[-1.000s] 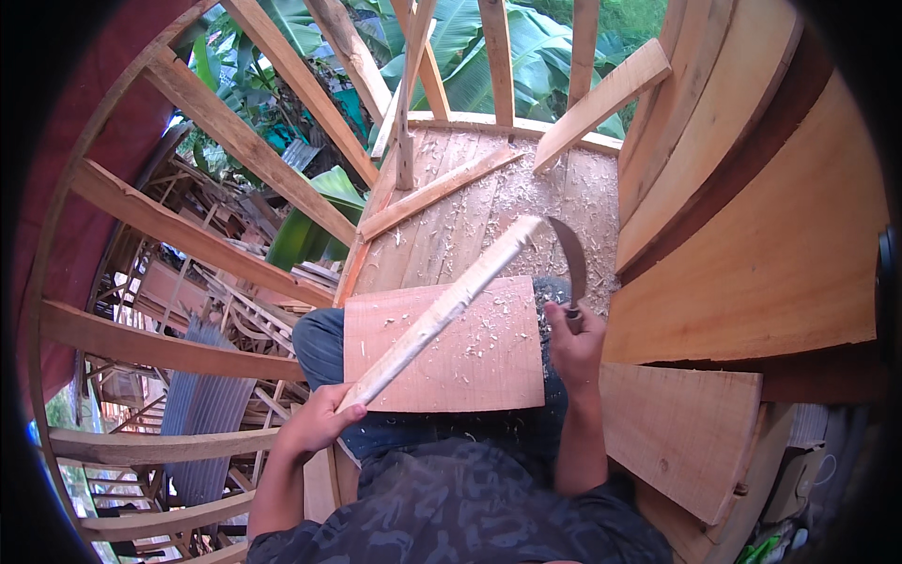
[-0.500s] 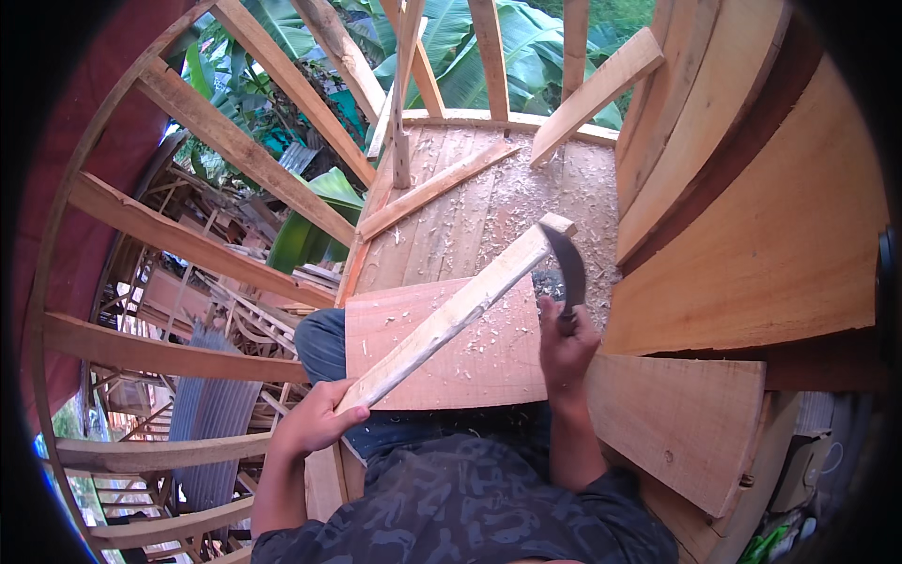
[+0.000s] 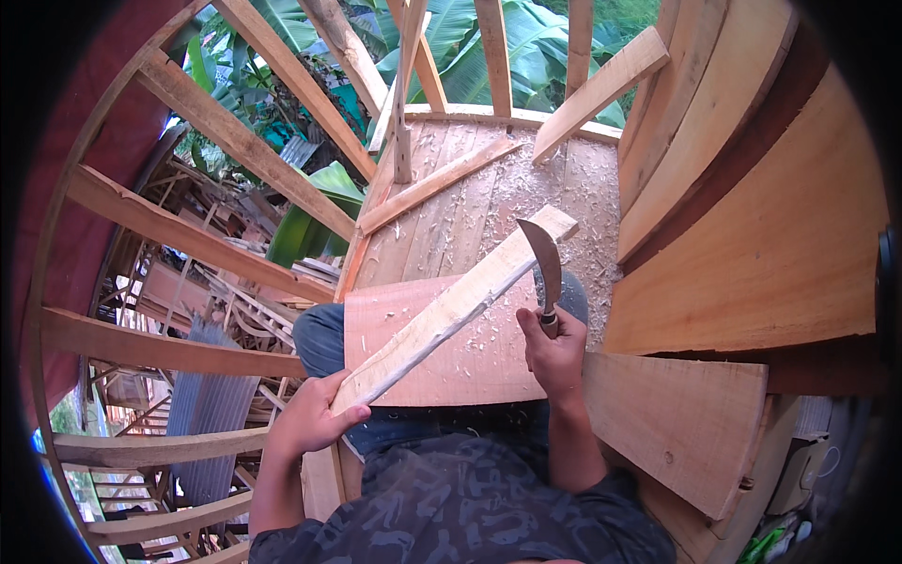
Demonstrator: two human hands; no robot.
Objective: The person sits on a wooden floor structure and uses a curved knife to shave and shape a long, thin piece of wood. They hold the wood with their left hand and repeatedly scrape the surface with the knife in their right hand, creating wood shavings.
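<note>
Open timber framing with banana leaves behind it surrounds a plank floor (image 3: 470, 202) littered with pale shavings; curved boards stack up along the right.

Left side: your left hand (image 3: 310, 420) sits at the near end of the long wooden stick (image 3: 451, 315), fingers (image 3: 346, 420) clenched around that end, thumb on top. The stick runs diagonally from this grip up and to the right, resting across the flat board (image 3: 451, 362) on your lap, its far end reaching past the board's far edge toward the floor.

Right side: your right hand (image 3: 554, 352) is clenched on the handle of the curved knife (image 3: 545, 268), blade pointing up and away, lying just beside the stick's upper end on its right edge; contact cannot be confirmed.

Progress, as judged: shaving is well under way. Loose chips lie over the board's far right corner and thickly on the floor beyond, and the stick's upper faces look fresh and pale. The near section by your left fingers looks darker and rougher, so that length likely remains to be worked.
</note>
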